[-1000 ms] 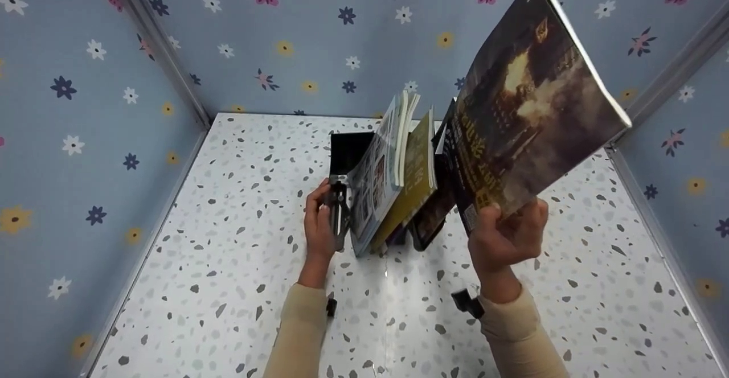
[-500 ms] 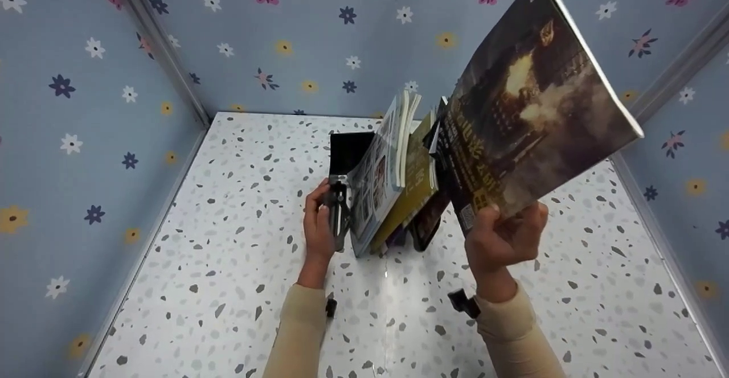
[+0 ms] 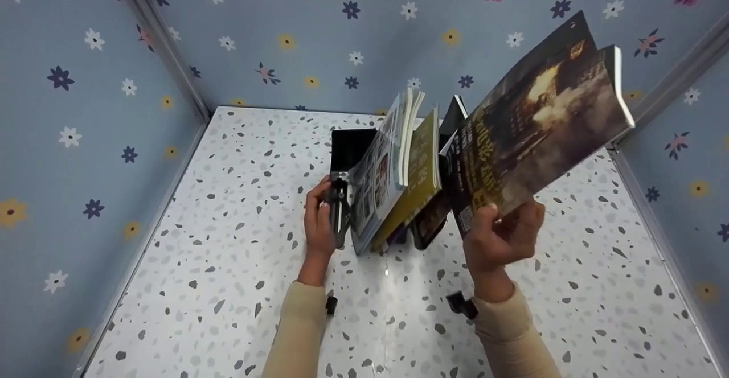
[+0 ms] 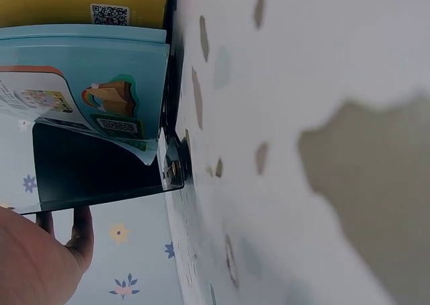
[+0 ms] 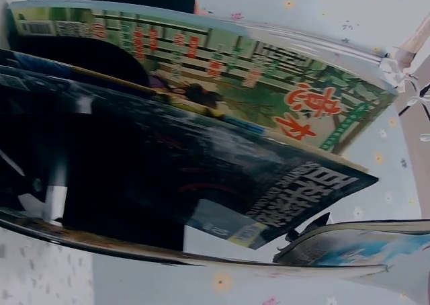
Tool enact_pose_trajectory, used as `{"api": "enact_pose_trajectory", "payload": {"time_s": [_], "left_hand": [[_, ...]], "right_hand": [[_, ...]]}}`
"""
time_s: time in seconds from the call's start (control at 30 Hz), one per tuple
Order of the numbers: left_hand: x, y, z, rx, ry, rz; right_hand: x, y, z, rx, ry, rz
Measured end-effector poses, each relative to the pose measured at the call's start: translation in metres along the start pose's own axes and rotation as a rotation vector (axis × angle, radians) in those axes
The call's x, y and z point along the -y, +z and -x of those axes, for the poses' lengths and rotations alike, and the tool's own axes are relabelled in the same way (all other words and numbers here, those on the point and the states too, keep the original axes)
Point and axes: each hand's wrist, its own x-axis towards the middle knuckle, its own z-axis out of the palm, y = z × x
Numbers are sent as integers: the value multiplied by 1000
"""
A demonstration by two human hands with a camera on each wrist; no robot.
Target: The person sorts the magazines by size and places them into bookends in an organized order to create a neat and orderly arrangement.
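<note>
My right hand (image 3: 504,233) pinches the lower corner of a dark magazine (image 3: 541,122) with a fiery, smoky cover. The magazine is held raised and tilted, its front cover apart from the pages at the top. My left hand (image 3: 320,218) grips the left end of a black bookend (image 3: 352,149); in the left wrist view its fingers lie at the edge of the black plate (image 4: 94,167). Leaning right from that plate are a pale blue book (image 3: 373,196) and a mustard-yellow one (image 3: 418,176). A dark magazine with white lettering (image 5: 295,191) shows in the right wrist view.
A green illustrated magazine (image 5: 228,76) stands among the books. Right of the yellow book, a dark rounded panel (image 3: 430,227) stands on the speckled white table (image 3: 228,287). Flower-patterned blue walls (image 3: 319,36) close in the back and both sides.
The magazine in my right hand has dipped at its top and its cover has parted from the pages behind. A dark upright edge behind it shows more. My left hand stays put.
</note>
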Motion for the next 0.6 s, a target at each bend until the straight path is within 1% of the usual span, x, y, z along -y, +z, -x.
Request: {"api": "enact_pose_trajectory", "payload": {"time_s": [0.17, 0.33, 0.6], "left_hand": [[1, 1, 0, 1, -5, 6], [1, 1, 0, 2, -17, 9], [0, 1, 0, -7, 7, 9]], "right_hand": [[-8, -8, 10, 27, 39, 68], [-15, -20, 22, 78, 48, 129], [-20, -34, 37, 144, 47, 208]]}}
